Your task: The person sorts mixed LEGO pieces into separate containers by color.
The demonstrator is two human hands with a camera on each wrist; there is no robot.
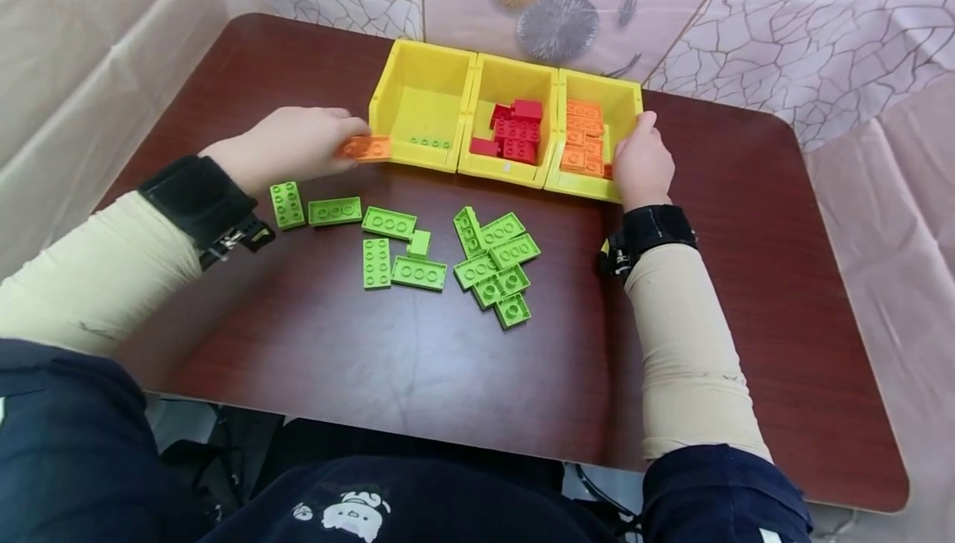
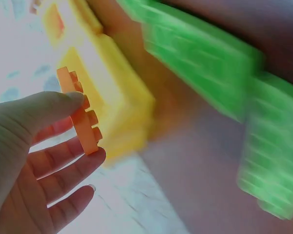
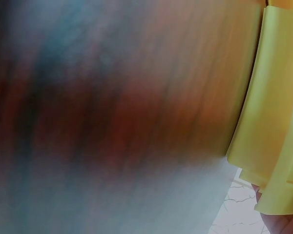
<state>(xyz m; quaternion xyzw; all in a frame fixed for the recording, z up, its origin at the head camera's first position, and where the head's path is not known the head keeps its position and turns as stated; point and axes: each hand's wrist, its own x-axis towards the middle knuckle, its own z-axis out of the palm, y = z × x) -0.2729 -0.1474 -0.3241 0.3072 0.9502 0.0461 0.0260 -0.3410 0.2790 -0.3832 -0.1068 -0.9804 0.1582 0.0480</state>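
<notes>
Jutting from left hand [image 1: 294, 143], orange brick [image 1: 373, 148], pinched

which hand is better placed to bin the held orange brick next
Probably the left hand: it already pinches the orange brick beside the left bin. The right hand is farther off, by the right bin.

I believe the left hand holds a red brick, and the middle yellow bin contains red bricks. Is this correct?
Not entirely: the brick in the left hand is orange, as the head and left wrist views show. The middle yellow bin does contain red bricks.
</notes>
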